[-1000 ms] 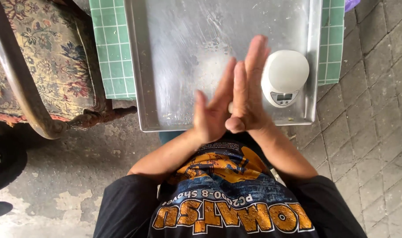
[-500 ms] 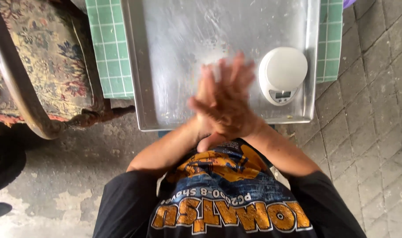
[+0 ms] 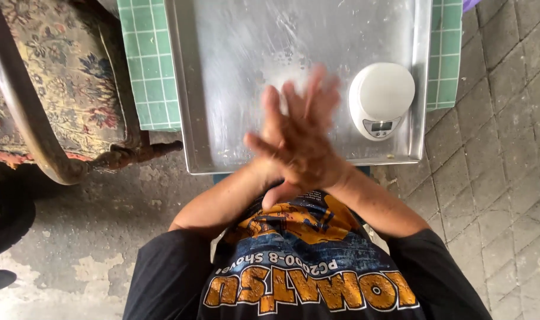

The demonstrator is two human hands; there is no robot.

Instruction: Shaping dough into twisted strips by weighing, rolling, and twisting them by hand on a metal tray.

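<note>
My two hands are pressed flat together, palm on palm, with the fingers spread, so my grip is not closed on anything I can see. My right hand (image 3: 308, 151) lies on top and my left hand (image 3: 276, 127) is under it, a bit blurry. I think I am rubbing them together over the metal tray (image 3: 222, 89). The tray is just under my grip and past it, and it looks dusty white, like flour. A round white scale (image 3: 381, 99) sits on the tray, just to the right of my grip. The tray rests on a green tiled counter (image 3: 148, 65). An old flowery chair (image 3: 50, 83) is far off to the left
</note>
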